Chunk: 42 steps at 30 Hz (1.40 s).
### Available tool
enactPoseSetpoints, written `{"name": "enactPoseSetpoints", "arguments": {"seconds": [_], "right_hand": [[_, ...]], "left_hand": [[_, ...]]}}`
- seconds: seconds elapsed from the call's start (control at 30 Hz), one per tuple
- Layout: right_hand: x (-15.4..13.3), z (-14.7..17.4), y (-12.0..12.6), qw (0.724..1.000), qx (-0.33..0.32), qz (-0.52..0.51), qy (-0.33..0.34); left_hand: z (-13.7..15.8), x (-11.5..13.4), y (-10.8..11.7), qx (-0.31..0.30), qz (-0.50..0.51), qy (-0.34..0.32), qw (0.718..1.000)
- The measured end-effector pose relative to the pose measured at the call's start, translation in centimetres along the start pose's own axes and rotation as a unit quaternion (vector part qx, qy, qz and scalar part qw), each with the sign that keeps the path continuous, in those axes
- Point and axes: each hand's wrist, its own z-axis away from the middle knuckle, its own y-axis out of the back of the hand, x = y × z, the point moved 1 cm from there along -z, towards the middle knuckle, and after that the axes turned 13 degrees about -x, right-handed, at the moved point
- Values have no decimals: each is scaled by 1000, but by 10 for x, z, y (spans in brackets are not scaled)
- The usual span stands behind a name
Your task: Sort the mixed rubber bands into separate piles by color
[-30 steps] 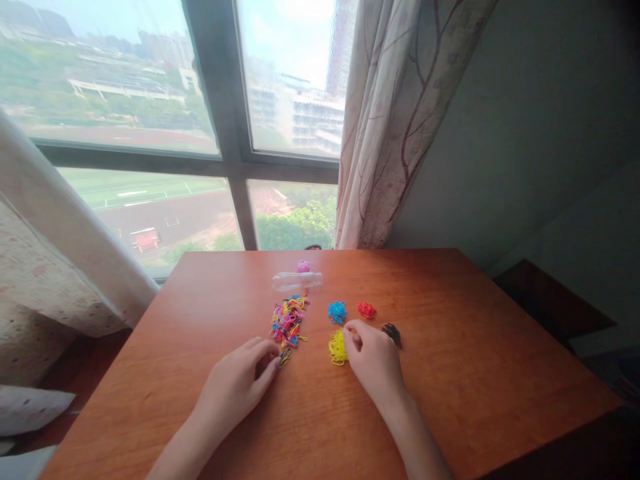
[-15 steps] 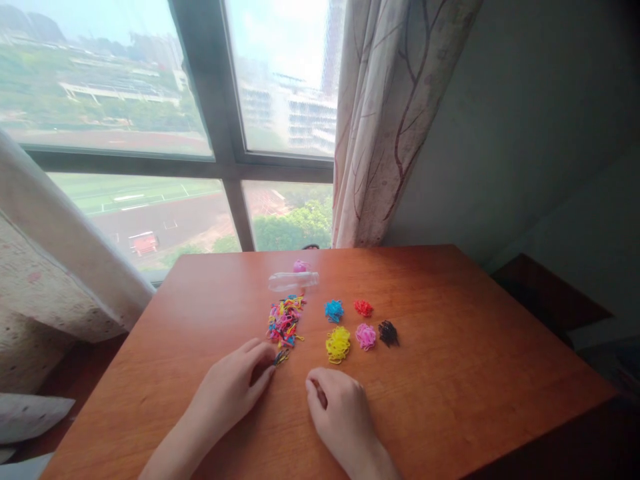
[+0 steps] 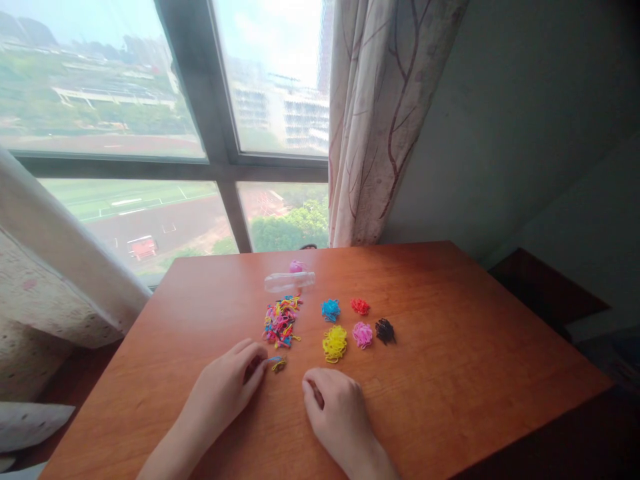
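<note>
My left hand (image 3: pixel 230 377) rests on the table left of centre, its thumb and forefinger pinched on a small blue rubber band (image 3: pixel 273 359). Beside those fingertips lie a few yellow and dark rubber bands (image 3: pixel 279 365). Just beyond is a mixed heap of colourful rubber bands (image 3: pixel 281 322). My right hand (image 3: pixel 337 413) lies curled on the table, thumb against forefinger, with nothing showing between them. Past it are single-colour piles: yellow bands (image 3: pixel 335 344), blue bands (image 3: pixel 331 309), pink bands (image 3: pixel 363 335), red bands (image 3: pixel 360 306) and black bands (image 3: pixel 385 331).
Behind the mixed heap lies a clear plastic bag or tube (image 3: pixel 290 282), with a pink-purple object (image 3: pixel 297 266) at its back. The wooden table (image 3: pixel 450 320) ends at a window (image 3: pixel 273 167) and a curtain (image 3: pixel 370 133).
My left hand has drawn back slightly toward me, and a few bands now lie apart from the mixed heap. A blue band shows at its fingertips. My right hand keeps its curled pose.
</note>
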Motion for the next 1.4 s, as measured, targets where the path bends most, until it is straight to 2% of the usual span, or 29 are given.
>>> {"name": "enactPoseSetpoints", "arguments": {"seconds": [0.2, 0.33, 0.57, 0.77, 1.03, 1.4], "right_hand": [[0, 1, -1, 1000, -2, 4, -2], [0, 0, 0, 1000, -5, 3, -2], [-1, -2, 2, 1000, -8, -10, -4], [-2, -2, 1, 1000, -11, -15, -9], [-1, -1, 0, 1000, -10, -18, -9], [-3, -2, 2, 1000, -6, -1, -3]], "left_hand": [[-2, 1, -2, 42, 3, -19, 999], [-11, 17, 4, 50, -19, -36, 998], [-58, 61, 29, 25, -87, -89, 992], [-95, 85, 22, -10, -121, -101, 987], [-111, 85, 15, -38, -158, -69, 984], [-112, 86, 15, -45, -170, -53, 983]]}}
